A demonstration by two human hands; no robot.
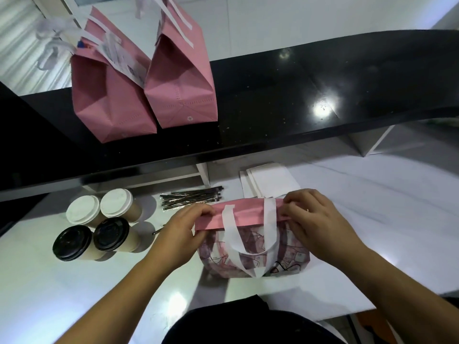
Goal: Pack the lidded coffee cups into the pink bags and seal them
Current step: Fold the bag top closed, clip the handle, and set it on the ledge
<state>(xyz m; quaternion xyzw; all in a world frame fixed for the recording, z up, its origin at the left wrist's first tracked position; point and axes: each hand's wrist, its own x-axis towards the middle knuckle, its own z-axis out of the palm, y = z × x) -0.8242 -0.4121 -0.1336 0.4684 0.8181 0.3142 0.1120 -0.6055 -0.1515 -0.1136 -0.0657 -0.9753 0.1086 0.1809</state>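
A pink bag (253, 244) with white handles and a printed front stands on the white counter before me, its top folded over into a plain pink band. My left hand (181, 234) pinches the band's left end. My right hand (315, 224) pinches its right end. What the bag holds is hidden. To its left stand several lidded coffee cups: two with white lids (83, 209) (116, 203) behind two with black lids (72, 242) (111, 234). On the raised black shelf stand two more pink bags (109, 100) (183, 78) with folded tops.
A bundle of dark wrapped straws (191, 200) lies behind the bag, left of a stack of white paper (268, 181). The black shelf (323, 95) overhangs the back of the white counter (74, 294). My dark clothing fills the bottom edge.
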